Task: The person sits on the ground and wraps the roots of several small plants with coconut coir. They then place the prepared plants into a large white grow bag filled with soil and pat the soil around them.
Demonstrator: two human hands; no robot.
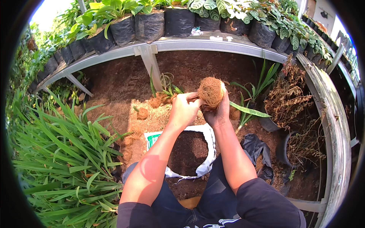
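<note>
Both hands are raised above an open white sack (210, 159) of dark soil (189, 149). A ball of brown coconut fibre (211, 92) rests in my right hand (219, 109), whose fingers wrap its right side and underside. A long green leaf (251, 110) sticks out to the right from beneath that hand. My left hand (185, 107) is at the ball's lower left, thumb and forefinger pinched together at its edge; whether they hold loose fibre or the ball's surface is too small to tell.
Several smaller fibre balls (142, 113) lie on the ground at the left. Leafy plants (71, 159) fill the left side. A metal-framed bench (199, 45) with black plant bags (179, 22) curves across the top. Tipped pots (285, 151) with dried plants and crumpled black plastic (256, 146) are at right.
</note>
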